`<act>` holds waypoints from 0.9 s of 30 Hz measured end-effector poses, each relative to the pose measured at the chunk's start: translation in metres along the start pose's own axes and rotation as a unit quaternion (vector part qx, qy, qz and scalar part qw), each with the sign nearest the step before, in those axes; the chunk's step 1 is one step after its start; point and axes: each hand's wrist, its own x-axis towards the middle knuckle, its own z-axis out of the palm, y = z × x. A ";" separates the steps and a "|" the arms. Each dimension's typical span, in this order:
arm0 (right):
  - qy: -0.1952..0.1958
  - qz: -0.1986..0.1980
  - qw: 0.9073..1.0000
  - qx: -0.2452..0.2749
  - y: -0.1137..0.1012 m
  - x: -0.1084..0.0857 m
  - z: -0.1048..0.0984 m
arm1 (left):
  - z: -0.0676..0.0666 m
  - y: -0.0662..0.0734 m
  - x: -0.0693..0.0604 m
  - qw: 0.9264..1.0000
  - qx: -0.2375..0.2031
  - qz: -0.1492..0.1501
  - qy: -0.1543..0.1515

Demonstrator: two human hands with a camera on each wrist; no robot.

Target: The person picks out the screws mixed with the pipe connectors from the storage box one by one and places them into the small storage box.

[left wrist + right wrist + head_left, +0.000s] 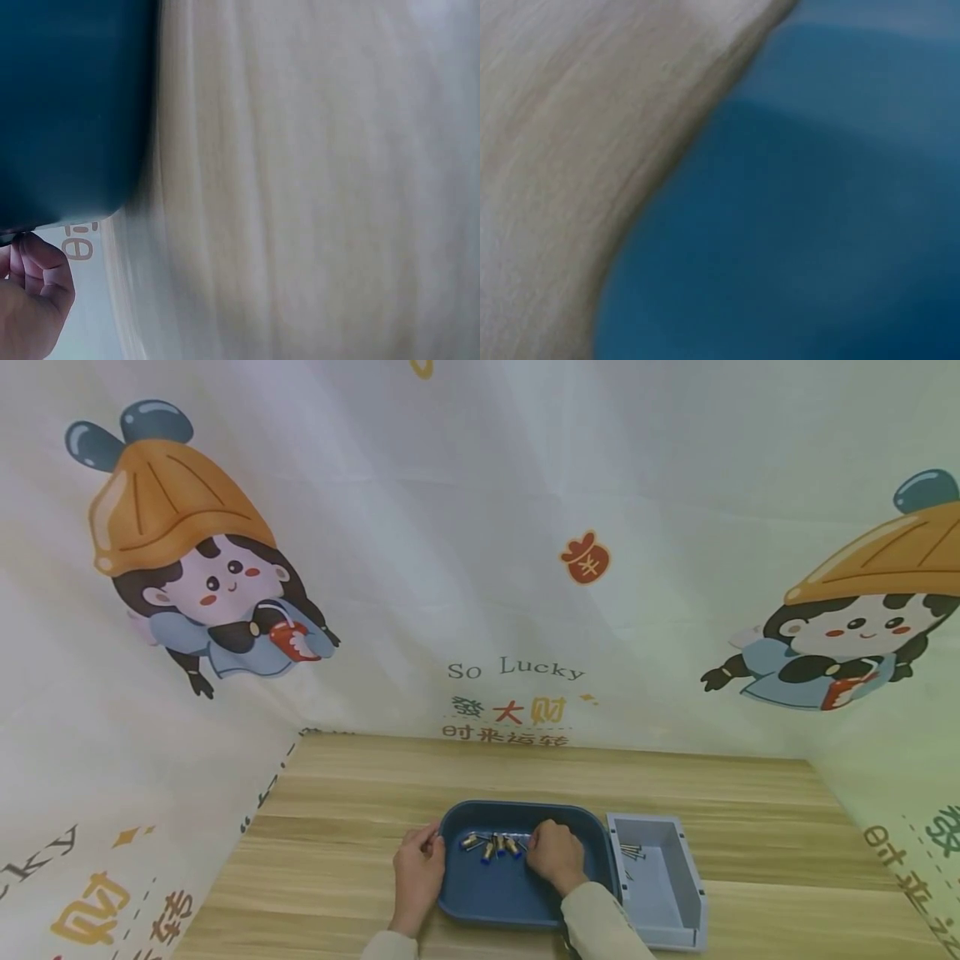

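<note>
Pale cloth [420, 552] lettered "So Lucky" behind; wood-grain tabletop [315, 835] before it.

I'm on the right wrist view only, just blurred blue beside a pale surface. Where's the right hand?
Observer: The head view puts the right hand over the inside of the blue tray, beside a cluster of brass-coloured pieces with blue ends.

Operator: And what's the left hand doing?

Observer: The left hand grips the tray's rim, on the left side in the head view.

Operator: Anything on the tray's other side?

Observer: A grey bin with a few slim metal pieces in it.
</note>
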 end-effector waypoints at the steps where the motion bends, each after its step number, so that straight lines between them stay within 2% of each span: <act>1: 0.001 0.001 1.000 -0.002 0.000 0.000 0.000 | 0.000 0.000 0.000 1.000 -0.001 0.000 0.000; 7: 0.003 0.005 1.000 -0.001 0.001 0.001 0.001 | 0.001 0.000 0.000 1.000 -0.004 0.000 -0.003; 11: 0.005 0.004 1.000 0.021 0.002 0.001 -0.001 | 0.001 -0.001 0.000 1.000 -0.002 -0.005 -0.006; 17: 0.009 0.003 0.998 0.058 0.005 -0.001 -0.008 | 0.001 -0.001 0.000 1.000 -0.002 -0.003 -0.005; 21: 0.016 -0.007 0.998 0.062 0.007 -0.002 -0.014 | 0.001 0.000 0.000 1.000 -0.004 0.002 -0.003; 27: 0.006 -0.009 0.997 0.071 0.009 -0.001 -0.025 | 0.001 0.000 0.000 1.000 -0.002 -0.004 -0.005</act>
